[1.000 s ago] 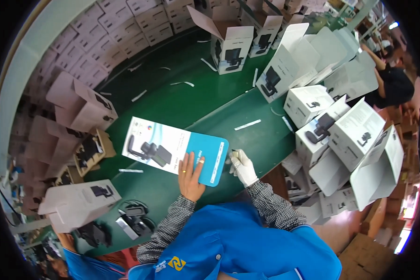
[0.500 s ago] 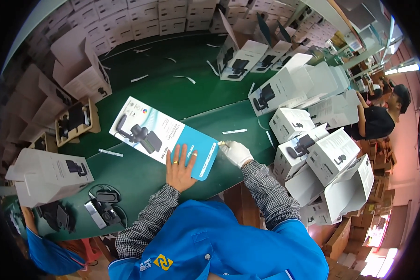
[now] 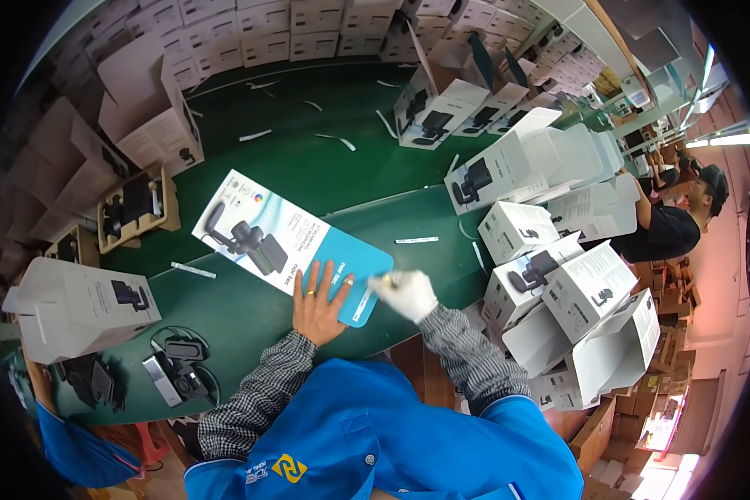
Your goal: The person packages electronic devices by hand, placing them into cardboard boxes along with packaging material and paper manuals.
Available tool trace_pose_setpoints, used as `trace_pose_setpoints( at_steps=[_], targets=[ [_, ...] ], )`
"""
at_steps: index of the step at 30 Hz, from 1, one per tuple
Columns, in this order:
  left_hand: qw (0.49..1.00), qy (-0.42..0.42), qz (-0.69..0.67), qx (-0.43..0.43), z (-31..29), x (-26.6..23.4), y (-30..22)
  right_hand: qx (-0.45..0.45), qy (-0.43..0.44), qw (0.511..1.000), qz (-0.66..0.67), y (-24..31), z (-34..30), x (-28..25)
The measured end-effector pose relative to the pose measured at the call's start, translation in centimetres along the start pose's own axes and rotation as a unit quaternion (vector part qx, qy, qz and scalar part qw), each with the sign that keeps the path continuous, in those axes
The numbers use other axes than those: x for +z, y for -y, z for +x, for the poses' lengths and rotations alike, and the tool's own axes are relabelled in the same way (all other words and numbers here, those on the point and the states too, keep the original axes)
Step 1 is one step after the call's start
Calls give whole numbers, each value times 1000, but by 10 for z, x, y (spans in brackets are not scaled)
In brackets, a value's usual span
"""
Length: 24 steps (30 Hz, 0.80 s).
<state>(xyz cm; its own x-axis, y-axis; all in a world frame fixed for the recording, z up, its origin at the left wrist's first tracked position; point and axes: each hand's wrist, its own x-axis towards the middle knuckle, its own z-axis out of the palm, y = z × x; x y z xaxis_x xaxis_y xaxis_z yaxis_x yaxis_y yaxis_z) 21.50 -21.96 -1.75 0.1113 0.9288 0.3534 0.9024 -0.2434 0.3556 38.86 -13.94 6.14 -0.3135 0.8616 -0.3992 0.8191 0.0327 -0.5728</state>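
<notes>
A flat-faced white carton (image 3: 248, 218) with a printed picture of a black microphone lies slanted on the green table, its light-blue flap (image 3: 352, 265) toward me. My left hand (image 3: 315, 310) is bare, with rings on it, and presses flat on the flap's lower left with fingers spread. My right hand (image 3: 408, 295), in a white glove, is over the flap's right edge, fingers curled together beside a pale printed strip (image 3: 362, 307). Motion smears the fingertips, and what they pinch, if anything, does not show.
Open white cartons (image 3: 508, 171) crowd the right, with more stacked below them. A brown tray (image 3: 139, 208) of black parts sits left, above another carton (image 3: 87, 308). A black-and-silver device (image 3: 177, 372) lies front left. Paper strips (image 3: 335, 142) are scattered about. A co-worker (image 3: 683, 217) is at right.
My right hand has moved left and toward me, from the flap's outer corner along the printed strip. My left hand stays flat on the flap. The whole view has shifted slightly.
</notes>
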Motion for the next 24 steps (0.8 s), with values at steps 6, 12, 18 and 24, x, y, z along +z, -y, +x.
trace_pose_setpoints(
  at_steps=[6, 12, 18, 24],
  targets=[
    [1000, -7, -12, -8, -4, -10, 18, -140, -185, 956, 180, -9, -35, -59],
    [984, -77, -115, -109, 21, -29, 51, 220, -159, 960, -74, -80, -20, -56],
    [806, -268, -383, -363, 126, -76, 47, 200, -194, 905, 322, -142, -60, 67],
    [611, -399, -508, -458, 267, -96, 89, 199, -227, 839, 452, -88, -70, 52]
  ],
)
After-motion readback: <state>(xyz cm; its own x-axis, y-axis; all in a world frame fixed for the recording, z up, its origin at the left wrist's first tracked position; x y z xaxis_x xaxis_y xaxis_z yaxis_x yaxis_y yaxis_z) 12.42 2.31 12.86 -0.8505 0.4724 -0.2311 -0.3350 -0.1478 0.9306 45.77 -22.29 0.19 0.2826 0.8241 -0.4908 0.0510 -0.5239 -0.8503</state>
